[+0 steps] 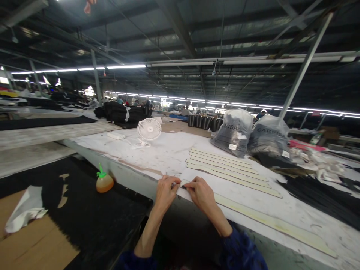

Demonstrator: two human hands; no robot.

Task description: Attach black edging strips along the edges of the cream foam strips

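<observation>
A long pale yellow strip [270, 221] with a dark edge runs along the near side of the white-covered table, its narrow rounded end between my hands. My left hand [166, 189] is closed in a pinch at the tip of that end. From the other side, my right hand [200, 191] pinches the same end, fingers bent over it. The fingertips hide most of the tip, and any small detail there is too fine to make out. Beyond my right hand, several similar strips [227, 170] lie side by side, flat on the table.
A small white fan [149, 130] and a white power strip [116, 136] are at the far left of the white surface [174, 144]. Stuffed plastic bags [234, 131] stand at the back right. An orange-filled bottle [104, 182] with a green nozzle sits on black material [92, 213].
</observation>
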